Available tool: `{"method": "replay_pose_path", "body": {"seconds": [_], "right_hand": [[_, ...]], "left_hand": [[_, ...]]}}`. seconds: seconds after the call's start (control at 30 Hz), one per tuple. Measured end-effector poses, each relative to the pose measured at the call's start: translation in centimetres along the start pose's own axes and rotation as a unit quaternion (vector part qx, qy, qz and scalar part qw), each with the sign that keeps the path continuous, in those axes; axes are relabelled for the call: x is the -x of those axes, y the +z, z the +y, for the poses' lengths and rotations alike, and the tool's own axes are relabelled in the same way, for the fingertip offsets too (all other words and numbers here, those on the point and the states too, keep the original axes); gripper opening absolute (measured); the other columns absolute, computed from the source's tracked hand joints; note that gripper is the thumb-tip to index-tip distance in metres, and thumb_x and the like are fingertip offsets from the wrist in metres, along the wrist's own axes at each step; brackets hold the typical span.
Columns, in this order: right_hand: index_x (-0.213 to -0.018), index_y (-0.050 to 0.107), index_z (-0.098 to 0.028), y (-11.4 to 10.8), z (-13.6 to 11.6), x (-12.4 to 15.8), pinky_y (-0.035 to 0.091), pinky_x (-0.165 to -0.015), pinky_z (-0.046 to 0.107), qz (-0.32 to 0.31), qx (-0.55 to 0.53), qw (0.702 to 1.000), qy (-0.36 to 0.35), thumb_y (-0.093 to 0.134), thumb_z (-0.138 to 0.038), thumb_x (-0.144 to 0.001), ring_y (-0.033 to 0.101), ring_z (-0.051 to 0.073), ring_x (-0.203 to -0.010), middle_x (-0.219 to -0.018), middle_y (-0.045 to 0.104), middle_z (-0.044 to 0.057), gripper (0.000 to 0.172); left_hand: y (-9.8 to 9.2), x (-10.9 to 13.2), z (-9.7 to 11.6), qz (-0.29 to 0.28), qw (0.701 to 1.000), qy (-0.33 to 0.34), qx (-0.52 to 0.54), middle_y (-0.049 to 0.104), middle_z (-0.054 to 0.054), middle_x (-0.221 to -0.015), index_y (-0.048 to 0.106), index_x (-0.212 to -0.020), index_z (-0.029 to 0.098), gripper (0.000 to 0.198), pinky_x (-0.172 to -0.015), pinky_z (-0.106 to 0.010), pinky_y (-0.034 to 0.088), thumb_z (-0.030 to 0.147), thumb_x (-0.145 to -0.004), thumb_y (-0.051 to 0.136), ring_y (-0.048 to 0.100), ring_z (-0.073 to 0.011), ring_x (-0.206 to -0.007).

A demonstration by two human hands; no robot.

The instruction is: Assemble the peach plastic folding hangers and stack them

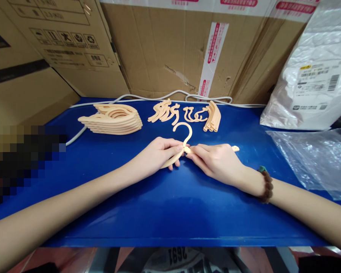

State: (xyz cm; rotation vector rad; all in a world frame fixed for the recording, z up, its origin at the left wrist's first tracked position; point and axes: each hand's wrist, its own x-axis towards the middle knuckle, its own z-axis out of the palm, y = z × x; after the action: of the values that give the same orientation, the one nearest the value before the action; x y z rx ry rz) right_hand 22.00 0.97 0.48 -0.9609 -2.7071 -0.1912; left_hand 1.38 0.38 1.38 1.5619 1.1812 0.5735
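Note:
A peach plastic hanger [184, 133] lies at the middle of the blue table [165, 204], its hook curling away from me. My left hand [158, 155] is closed round the hanger's left arm. My right hand [216, 161] pinches the right arm beside the hook joint, and that arm's tip sticks out past my knuckles. A bead bracelet [266, 186] sits on my right wrist. Behind the hands lie a stack of finished hangers [113, 119], a small heap of hooks [165, 112], loose hooks [193, 113] and a bundle of curved arms [213, 116].
Cardboard boxes [170, 49] wall off the back and left. A white cable [147, 98] runs along the table's far edge. A white labelled bag [315, 72] and clear plastic wrap [315, 159] lie at the right. A blurred patch covers the left edge.

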Motion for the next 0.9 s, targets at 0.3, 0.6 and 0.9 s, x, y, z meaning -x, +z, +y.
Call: {"method": "replay_pose_path", "body": {"seconds": [0.3,0.6,0.9], "right_hand": [[-0.091,0.061,-0.015,-0.24,0.03,0.05,0.027,-0.053,0.028,-0.015,-0.029,0.999,-0.033,0.037,-0.030,-0.098,0.059,0.013,-0.060,-0.077,0.068,0.003,0.029],[-0.083,0.062,-0.017,-0.10,0.65,-0.34,0.036,-0.069,0.032,0.086,-0.006,0.996,-0.004,0.048,-0.036,-0.093,0.054,0.018,-0.073,-0.078,0.065,0.005,0.026],[-0.101,0.058,-0.017,-0.65,0.45,-0.27,0.037,-0.076,0.036,0.192,0.022,0.981,-0.008,0.049,-0.024,-0.092,0.051,0.022,-0.087,-0.097,0.064,0.008,0.015]], "left_hand": [[0.64,1.08,-0.42,0.053,0.910,0.173,-0.373,0.060,-0.003,-0.089,0.063,-0.098,0.017,0.024,-0.069,-0.029,0.041,0.028,-0.096,0.042,0.058,-0.0178,-0.076],[0.23,0.53,-0.70,0.084,0.846,0.169,-0.498,0.064,-0.005,-0.101,0.059,-0.117,0.019,0.033,-0.058,-0.025,0.038,0.040,-0.101,0.039,0.064,-0.0179,-0.077],[0.26,0.97,-0.42,0.176,0.853,0.161,-0.464,0.069,-0.003,-0.095,0.064,-0.107,0.020,0.038,-0.055,-0.026,0.030,0.049,-0.099,0.041,0.065,-0.0189,-0.082]]}}
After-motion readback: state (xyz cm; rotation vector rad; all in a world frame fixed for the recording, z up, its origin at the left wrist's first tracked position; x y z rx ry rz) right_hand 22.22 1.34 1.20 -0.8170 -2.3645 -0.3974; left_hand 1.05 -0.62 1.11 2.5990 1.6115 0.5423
